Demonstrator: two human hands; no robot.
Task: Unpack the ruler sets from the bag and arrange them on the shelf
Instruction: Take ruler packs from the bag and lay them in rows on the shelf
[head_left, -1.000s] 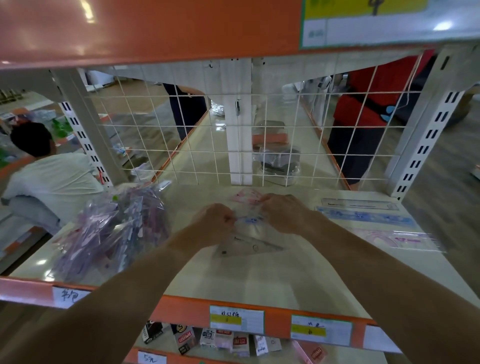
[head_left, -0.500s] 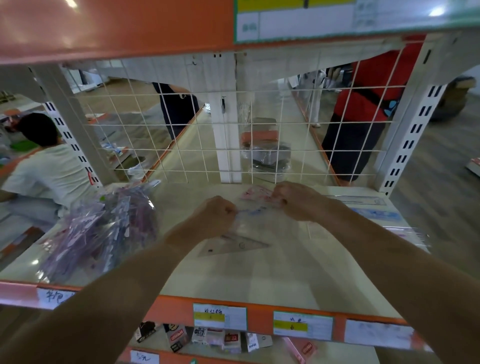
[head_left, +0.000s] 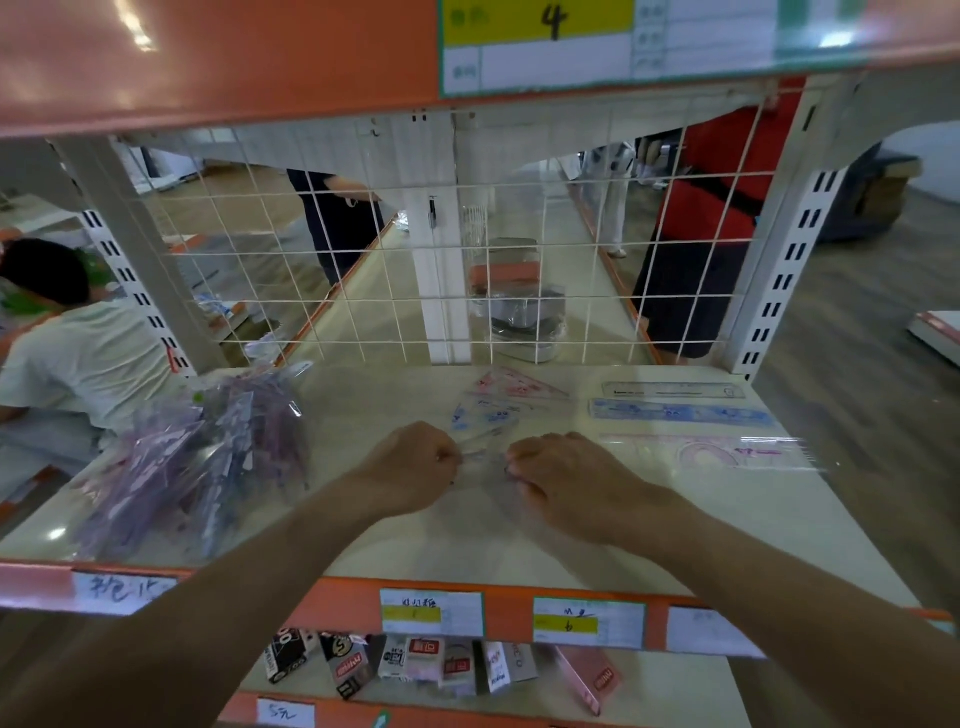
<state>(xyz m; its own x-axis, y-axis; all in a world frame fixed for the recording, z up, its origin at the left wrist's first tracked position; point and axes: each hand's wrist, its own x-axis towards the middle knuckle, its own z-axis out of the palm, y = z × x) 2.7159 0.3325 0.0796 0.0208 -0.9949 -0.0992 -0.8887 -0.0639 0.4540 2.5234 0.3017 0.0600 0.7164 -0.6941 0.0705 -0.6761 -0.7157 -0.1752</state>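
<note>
Beige shelf (head_left: 415, 545) fills the view, with an orange front lip and a white wire grid (head_left: 363, 270) closing its back. Clear bag (head_left: 197, 457) lies on the shelf's left part, bulging with purple and pink ruler sets, its top toward the grid. Both forearms reach in from below to the shelf's middle. Left hand (head_left: 410, 467) and right hand (head_left: 566, 483) sit knuckles-up, near each other, fingers curled. Each pinches one end of a clear packet (head_left: 483, 457) held between them low over the shelf surface. Packet is blurred; contents cannot be made out. Just beyond the hands two set squares lie flat: blue set square (head_left: 485, 413) nearer, pink set square (head_left: 517, 387) behind it, close to the grid. To the right, well apart from the bag, three long pieces lie in parallel rows. Clear straight ruler (head_left: 672, 389) is farthest back, blue ruler (head_left: 680, 413) in the middle, pink protractor piece (head_left: 711, 452) in a clear sleeve nearest the front. Paper price labels (head_left: 431, 613) are stuck on the orange lip. Small boxed goods (head_left: 415, 665) stand on the lower shelf beneath.
</note>
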